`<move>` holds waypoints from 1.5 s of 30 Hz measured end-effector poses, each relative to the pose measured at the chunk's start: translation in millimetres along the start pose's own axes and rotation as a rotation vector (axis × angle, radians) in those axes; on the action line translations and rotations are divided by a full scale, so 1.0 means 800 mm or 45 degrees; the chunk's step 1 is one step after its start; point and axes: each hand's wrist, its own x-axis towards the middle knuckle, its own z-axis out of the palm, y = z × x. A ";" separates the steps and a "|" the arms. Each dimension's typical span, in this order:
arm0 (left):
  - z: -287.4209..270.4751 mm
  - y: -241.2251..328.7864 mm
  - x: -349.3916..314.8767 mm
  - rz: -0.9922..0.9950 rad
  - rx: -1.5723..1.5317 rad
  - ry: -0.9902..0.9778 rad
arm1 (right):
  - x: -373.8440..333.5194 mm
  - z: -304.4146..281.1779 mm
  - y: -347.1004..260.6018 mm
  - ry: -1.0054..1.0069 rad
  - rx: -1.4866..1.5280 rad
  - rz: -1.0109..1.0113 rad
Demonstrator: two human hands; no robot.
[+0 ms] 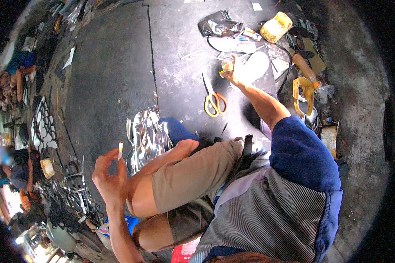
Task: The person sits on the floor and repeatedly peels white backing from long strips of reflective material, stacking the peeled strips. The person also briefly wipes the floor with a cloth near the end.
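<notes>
At the lower left my left hand (110, 179) is raised beside my bent knee. A lit-looking white cigarette (120, 148) stands upright between its fingertips. My right arm is stretched forward to the upper middle. There my right hand (236, 74) is closed round a small clear glass (227, 64) with something pale brown in it. A pair of scissors (213, 98) with one yellow and one orange handle lies below the glass. White oval sheet pieces (255, 66) lie right beside my right hand.
A black plastic bag (219, 24) and a yellowed cut container (276, 27) lie at the far side. Shiny cut strips (145, 136) are heaped near my knee. A brown bottle (305, 69) lies at the right. Other people (19, 168) sit at the far left among scraps.
</notes>
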 end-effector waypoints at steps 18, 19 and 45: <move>0.055 0.045 0.065 0.219 0.026 -0.282 | -0.082 -0.109 -0.327 -0.297 0.229 -0.575; 0.069 0.052 0.074 0.255 0.049 -0.315 | -0.084 -0.105 -0.331 -0.338 0.351 -0.640; 0.000 -0.030 0.010 -0.340 -0.269 0.101 | 0.052 -0.072 -0.015 0.099 -0.085 -0.222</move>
